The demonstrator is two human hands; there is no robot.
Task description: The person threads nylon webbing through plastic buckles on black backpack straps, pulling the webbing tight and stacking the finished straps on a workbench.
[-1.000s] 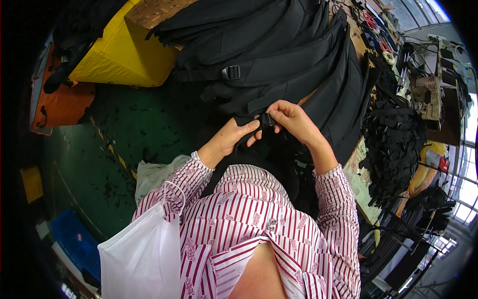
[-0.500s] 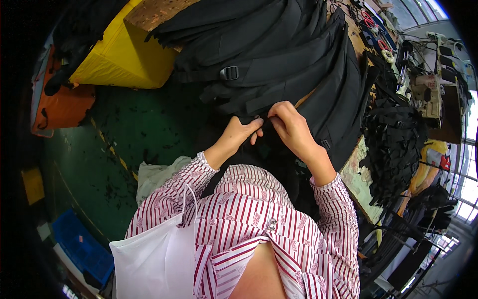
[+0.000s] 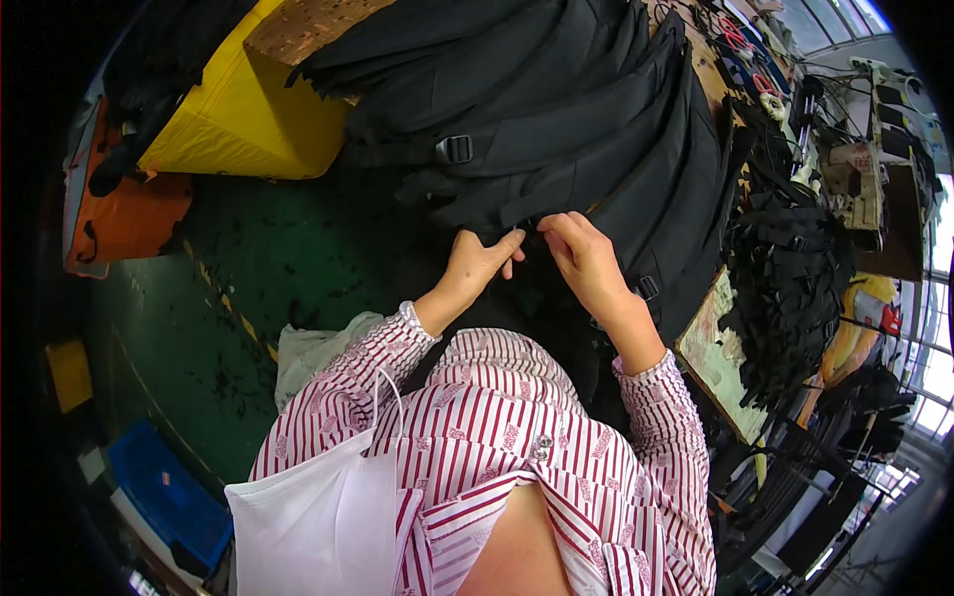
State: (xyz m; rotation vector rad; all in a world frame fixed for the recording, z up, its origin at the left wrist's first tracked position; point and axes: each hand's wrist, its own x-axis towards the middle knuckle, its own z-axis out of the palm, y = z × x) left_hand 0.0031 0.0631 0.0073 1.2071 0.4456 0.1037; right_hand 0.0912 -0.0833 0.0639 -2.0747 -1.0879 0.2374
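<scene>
We look down on a green floor (image 3: 268, 268) and a bench whose wooden edge (image 3: 711, 343) shows at right. A heap of black fabric pieces (image 3: 556, 129) covers the bench; they overlap too much for us to count. One yellow bin (image 3: 238, 119) and one orange bin (image 3: 124, 214) stand at upper left, one blue crate (image 3: 164, 492) at lower left, cut off. A tangle of black straps (image 3: 790, 288) hangs off the bench's right edge. Our left hand (image 3: 479, 263) and right hand (image 3: 586, 258) pinch the fabric at the heap's near edge, fingertips nearly touching; what lies between them is hidden.
</scene>
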